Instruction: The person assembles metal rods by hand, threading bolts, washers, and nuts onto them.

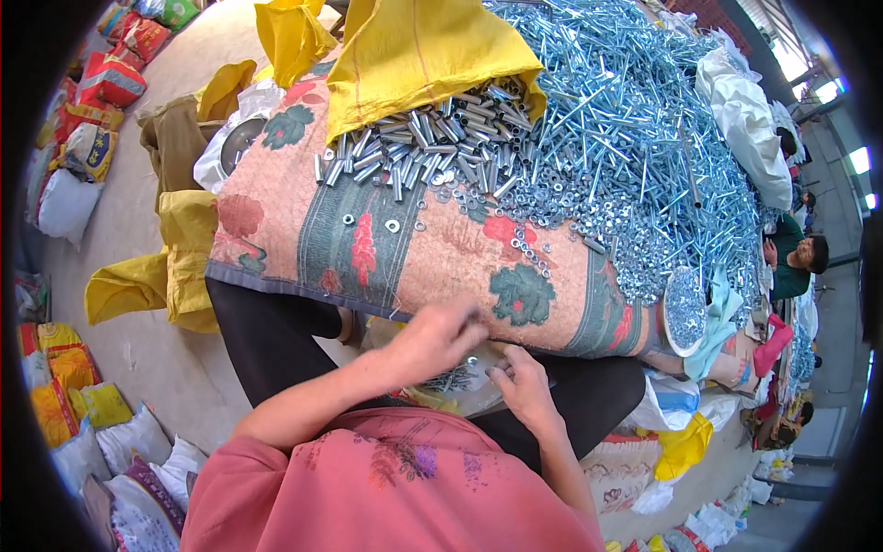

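Left edge of floor: row of stuffed sacks (110,78), red/yellow printed ones up top, white and yellow ones (69,405) lower down, all soft, woven-looking. Yellow woven bags (166,267) slumped beside the work surface; another yellow bag (414,51) lies open at the top, w/ short grey metal sleeves (432,138) spilling from its mouth. To the right, big heap of long shiny bolts (635,129), bluish zinc look, plus small nuts and washers (543,212) scattered at its foot. All of it sits on a quilted floral blanket (303,248), pink w/ red & green flowers, grey stripes.

Left hand (437,340) at the blanket's near edge, fingers curled together, pinching sth small — can't tell what. Right hand (524,382) just beside it, fingers bent, resting on a clear plastic bag (464,382) of assembled bolts in the lap; whether it grips the bag, can't tell. White bulk sack (750,120) far right; other people (796,258) seated beyond it.
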A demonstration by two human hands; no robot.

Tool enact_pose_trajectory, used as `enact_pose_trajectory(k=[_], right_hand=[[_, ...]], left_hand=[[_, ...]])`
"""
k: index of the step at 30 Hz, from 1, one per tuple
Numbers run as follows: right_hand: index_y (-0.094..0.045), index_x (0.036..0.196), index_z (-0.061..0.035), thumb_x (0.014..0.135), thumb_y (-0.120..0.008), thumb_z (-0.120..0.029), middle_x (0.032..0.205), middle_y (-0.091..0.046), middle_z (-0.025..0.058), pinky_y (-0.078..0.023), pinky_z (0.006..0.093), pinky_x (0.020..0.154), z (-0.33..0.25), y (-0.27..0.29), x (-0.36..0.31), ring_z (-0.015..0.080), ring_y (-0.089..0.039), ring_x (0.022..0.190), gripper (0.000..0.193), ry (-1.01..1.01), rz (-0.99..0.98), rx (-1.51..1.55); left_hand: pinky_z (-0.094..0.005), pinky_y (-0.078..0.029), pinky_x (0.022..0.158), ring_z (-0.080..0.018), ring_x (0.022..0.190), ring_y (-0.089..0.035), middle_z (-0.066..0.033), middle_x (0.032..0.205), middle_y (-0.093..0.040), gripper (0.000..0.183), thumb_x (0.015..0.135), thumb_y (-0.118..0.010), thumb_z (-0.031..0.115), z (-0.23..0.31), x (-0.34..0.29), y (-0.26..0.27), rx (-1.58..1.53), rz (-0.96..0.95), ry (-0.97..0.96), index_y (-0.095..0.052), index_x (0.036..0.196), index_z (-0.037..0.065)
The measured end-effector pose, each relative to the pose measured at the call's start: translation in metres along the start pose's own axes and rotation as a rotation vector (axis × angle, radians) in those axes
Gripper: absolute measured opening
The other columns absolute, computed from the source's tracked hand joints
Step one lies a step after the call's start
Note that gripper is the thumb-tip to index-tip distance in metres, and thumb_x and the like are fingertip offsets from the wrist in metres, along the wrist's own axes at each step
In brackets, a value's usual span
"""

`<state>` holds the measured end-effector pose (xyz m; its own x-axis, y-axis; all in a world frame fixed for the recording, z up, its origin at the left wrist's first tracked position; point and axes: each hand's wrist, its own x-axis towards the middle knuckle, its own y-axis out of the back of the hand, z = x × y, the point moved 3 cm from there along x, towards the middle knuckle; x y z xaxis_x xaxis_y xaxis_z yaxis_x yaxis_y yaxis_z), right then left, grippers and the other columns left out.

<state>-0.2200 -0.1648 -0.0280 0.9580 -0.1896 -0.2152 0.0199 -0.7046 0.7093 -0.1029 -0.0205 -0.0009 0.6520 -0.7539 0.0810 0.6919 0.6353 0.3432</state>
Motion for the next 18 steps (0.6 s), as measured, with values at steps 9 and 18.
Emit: enact_pose_trajectory(k=[9,18], right_hand=[[-0.057,0.1,-0.001,0.079,-0.059,-0.007,0.083,-0.055,0.0155,-0.044,0.0376,0.064,-0.021,0.021,-0.023,0.0308,-0.057,0.074,0.022,0.106,0.024,0.116],[-0.061,0.094,0.0025,0.079,-0.055,-0.002,0.071,-0.055,0.009,-0.043,0.0267,0.056,-0.005,0.062,-0.011,0.013,-0.052,0.059,0.017,0.099,0.254,0.244]], left_hand=[[-0.043,-0.047,0.066,-0.039,0.075,-0.059,-0.0251,0.092,-0.053,0.042,0.079,-0.065,0.028,0.008,0.123,0.039,0.602,0.516,0.028,-0.047,0.096,-0.006],[-0.0475,-0.05,0.064,-0.0412,0.074,-0.06,-0.0232,0.098,-0.045,0.038,0.077,-0.062,0.02,-0.01,0.166,0.03,0.645,0.497,0.061,-0.04,0.099,0.0]])
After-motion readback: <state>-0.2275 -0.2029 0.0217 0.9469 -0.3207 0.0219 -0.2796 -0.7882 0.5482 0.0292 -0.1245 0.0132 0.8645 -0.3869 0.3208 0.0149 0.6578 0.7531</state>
